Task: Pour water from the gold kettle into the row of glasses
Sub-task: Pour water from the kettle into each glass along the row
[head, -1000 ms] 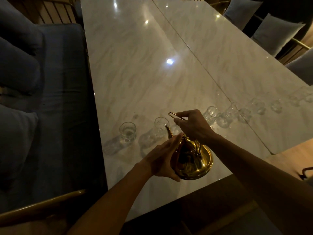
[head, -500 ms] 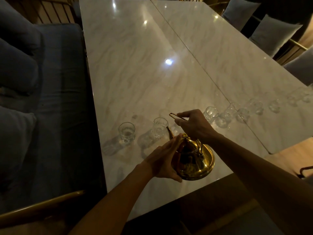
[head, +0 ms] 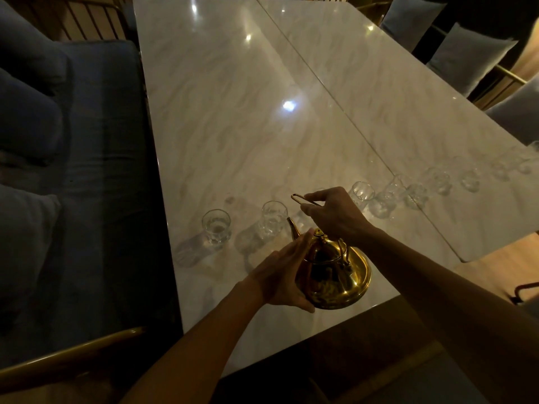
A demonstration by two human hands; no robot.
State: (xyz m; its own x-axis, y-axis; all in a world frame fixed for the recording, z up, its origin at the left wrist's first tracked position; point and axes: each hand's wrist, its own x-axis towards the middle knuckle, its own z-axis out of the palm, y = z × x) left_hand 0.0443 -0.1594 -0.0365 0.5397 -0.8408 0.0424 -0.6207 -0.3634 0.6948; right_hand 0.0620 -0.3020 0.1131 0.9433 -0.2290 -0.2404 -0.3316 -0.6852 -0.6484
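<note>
Holds polished gold metal kettle [head: 335,277] tilted over white marble table [head: 233,112], right hand [head: 332,217] clasping its wire handle [head: 298,197], left hand [head: 281,275] pressed flat to its side (spout [head: 292,227] near row of clear glasses [head: 273,218]).

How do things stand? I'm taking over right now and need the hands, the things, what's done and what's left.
Right hand grips the kettle by its thin handle. Left hand lies flat against the kettle's side, fingers straight.
The kettle is tilted near the front edge of the table, its spout beside the second glass from the left. No stream shows.
Done: the far-left glass seems to hold water; the second is unclear in the dim light.
Left: the glasses further right.
</note>
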